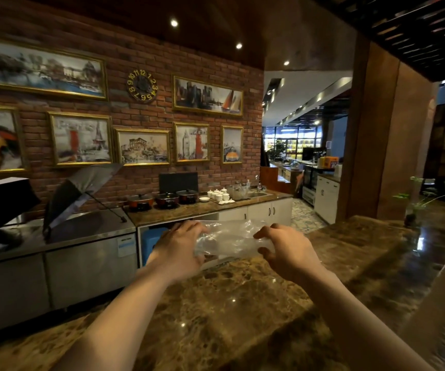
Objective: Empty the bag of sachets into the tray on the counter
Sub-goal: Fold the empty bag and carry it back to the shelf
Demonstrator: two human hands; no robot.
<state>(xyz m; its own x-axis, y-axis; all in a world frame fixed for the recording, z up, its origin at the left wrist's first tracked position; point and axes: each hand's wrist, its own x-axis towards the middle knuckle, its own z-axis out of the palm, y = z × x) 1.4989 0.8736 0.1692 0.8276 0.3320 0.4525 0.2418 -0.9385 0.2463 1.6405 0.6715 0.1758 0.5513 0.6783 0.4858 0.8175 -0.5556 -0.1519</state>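
Note:
A clear plastic bag point(229, 238) is stretched between my two hands above the far edge of the brown marble counter point(229, 303). My left hand point(181, 250) grips its left end. My right hand point(288, 253) pinches its right end. The bag looks see-through and flat; I can make out no sachets inside it. No tray shows anywhere on the counter in this view.
Beyond the counter stands a steel fridge unit point(55, 258) with an open umbrella point(77, 194) on it. A back counter point(210, 207) carries three pots, white cups and jars. A small plant point(416, 207) stands at the counter's far right.

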